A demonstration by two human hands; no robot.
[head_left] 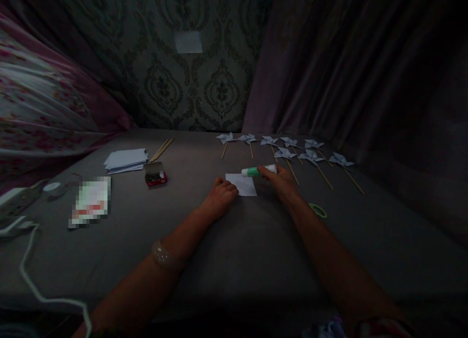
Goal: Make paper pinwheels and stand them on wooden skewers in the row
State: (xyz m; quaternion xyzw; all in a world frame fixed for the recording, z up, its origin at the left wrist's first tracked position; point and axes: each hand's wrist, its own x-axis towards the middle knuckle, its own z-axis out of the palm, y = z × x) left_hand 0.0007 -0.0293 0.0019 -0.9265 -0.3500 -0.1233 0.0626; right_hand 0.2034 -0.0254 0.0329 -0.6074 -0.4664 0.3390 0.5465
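A small square of white paper (245, 186) lies flat on the grey cloth in front of me. My left hand (222, 197) rests at its left edge with curled fingers, holding the paper there. Gripped in my right hand (281, 181) is a green and white glue stick (253, 171), held nearly level over the far part of the paper. Whether its tip touches the sheet is hard to tell in the dim light. Beside my right forearm lies a light green scissors handle (318, 210), partly covered by the arm.
Several paper pinwheels (285, 153) on sticks lie at the back right. On the left are a paper stack (126, 160), thin wooden sticks (162, 149), an open red box (156, 176), a blurred-out packet (91, 201) and a power strip (18, 201) with a white cable (40, 296).
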